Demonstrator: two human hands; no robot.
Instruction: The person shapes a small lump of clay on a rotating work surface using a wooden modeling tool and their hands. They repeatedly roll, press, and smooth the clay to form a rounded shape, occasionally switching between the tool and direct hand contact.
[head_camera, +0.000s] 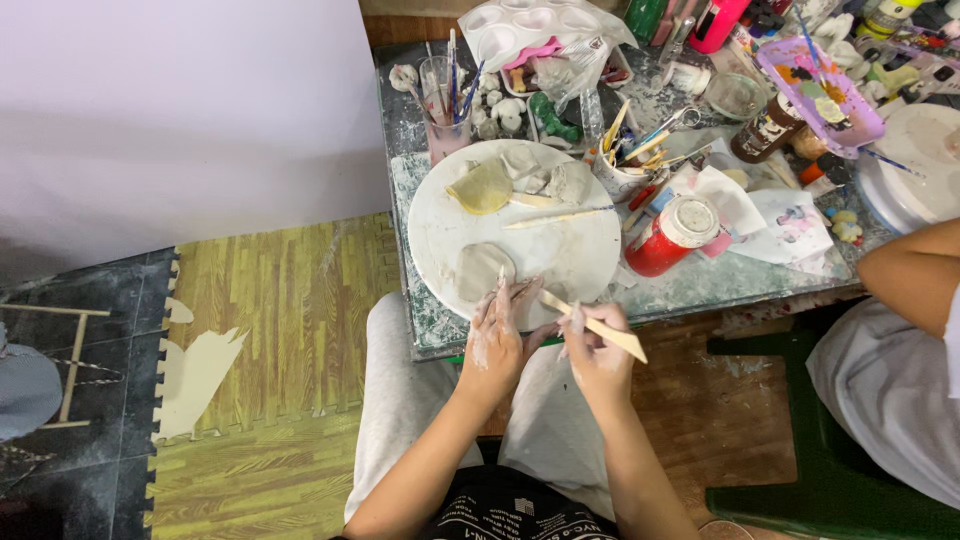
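Head view, looking down at a seated person's lap and a cluttered craft table beyond it. Both hands are smeared with pale clay. Left hand rests at the near edge of a round white work board, fingers curled around something small that I cannot make out, so its grip is closed but its contents are unclear. Right hand pinches a flat wooden modelling stick, whose tip points toward the left hand's fingers and whose other end angles out to the right.

On the board, a flattened grey clay slab lies just beyond the left hand, at the near left of the board. At the far side sit a yellowish clay disc and some rough grey clay lumps. A second thin wooden stick lies across the middle of the board. Judging by this, the clay is rolled and partly shaped, but no finished piece is on the board, and several lumps look unworked.

Right of the board stands a red jar with a white lid. Farther off are a clear cup of brushes, a white paint palette and a purple tray with painted bits. At the far right, another person's bare arm rests by the table
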